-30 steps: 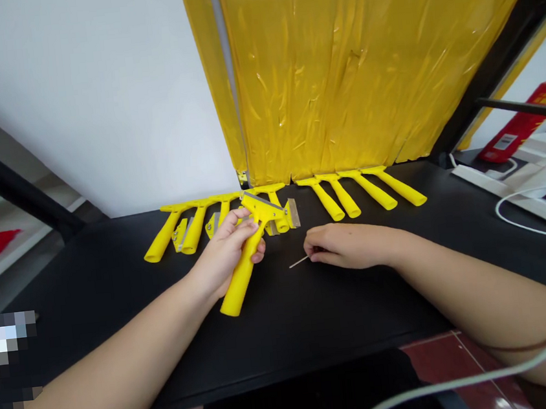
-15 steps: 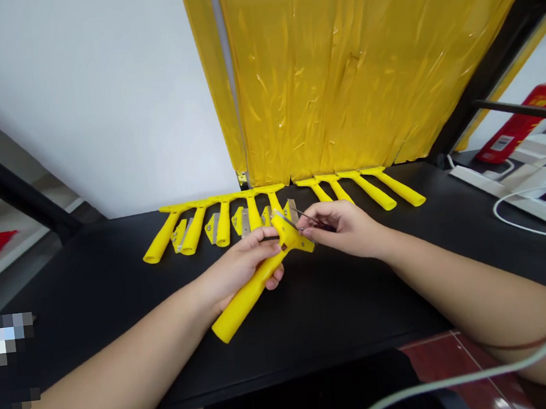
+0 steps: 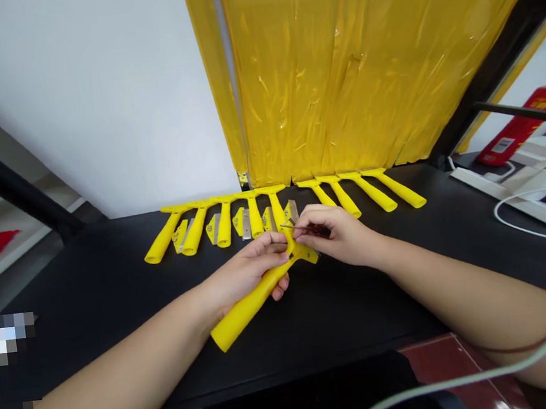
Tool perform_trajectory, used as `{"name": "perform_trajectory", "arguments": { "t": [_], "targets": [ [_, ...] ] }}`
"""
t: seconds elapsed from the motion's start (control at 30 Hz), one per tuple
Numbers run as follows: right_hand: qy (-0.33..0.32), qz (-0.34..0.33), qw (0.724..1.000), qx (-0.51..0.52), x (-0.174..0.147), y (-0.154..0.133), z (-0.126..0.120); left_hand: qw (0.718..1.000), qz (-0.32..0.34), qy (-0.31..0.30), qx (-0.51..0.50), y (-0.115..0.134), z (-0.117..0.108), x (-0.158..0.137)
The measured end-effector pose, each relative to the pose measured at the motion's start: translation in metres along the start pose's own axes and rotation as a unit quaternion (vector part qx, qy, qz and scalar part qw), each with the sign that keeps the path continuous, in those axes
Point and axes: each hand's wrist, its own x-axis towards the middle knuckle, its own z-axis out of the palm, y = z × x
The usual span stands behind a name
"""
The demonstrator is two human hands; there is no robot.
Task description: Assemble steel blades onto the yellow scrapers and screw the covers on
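My left hand (image 3: 254,262) is closed around the neck of a yellow plastic scraper (image 3: 251,304). Its hollow handle points down toward me, and its wide head tilts up to the right. In my right hand (image 3: 337,233) is a small screwdriver (image 3: 317,228) with a dark red handle. The thin shaft crosses the scraper's head, pointing left; whether the tip sits on a screw I cannot tell. Behind my hands lie yellow scraper handles (image 3: 158,239) in a row, with yellow blade clamps (image 3: 214,229) carrying metal plates between several of them.
More yellow handles (image 3: 372,194) lie at the back right of the black table (image 3: 357,313), against a yellow plastic sheet (image 3: 318,76). A red bottle (image 3: 520,120) and white power strips (image 3: 511,196) are on the right. A pale cable (image 3: 467,379) loops across the front right.
The scraper's head and both hands have shifted slightly down and toward the right. The screwdriver's shaft has swung to lie more level across the head.
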Motion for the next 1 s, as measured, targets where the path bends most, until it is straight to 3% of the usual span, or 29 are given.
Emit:
{"name": "perform_trajectory", "arguments": {
  "t": [0.27, 0.7, 0.87, 1.0],
  "targets": [
    [0.001, 0.071, 0.994, 0.084, -0.001, 0.003, 0.004, 0.999, 0.029, 0.015, 0.000, 0.001, 0.002, -0.001],
    [0.038, 0.112, 0.985, 0.128, -0.001, 0.004, 0.004, 0.999, 0.037, 0.035, -0.020, 0.002, 0.004, -0.002],
    [0.044, 0.057, 0.997, -0.008, -0.003, 0.012, -0.005, 0.986, 0.121, 0.101, -0.054, 0.004, -0.004, 0.004],
    [0.027, 0.050, 0.993, -0.101, -0.005, 0.015, -0.012, 0.974, 0.170, 0.147, -0.020, 0.006, -0.010, 0.006]
  ]
}}
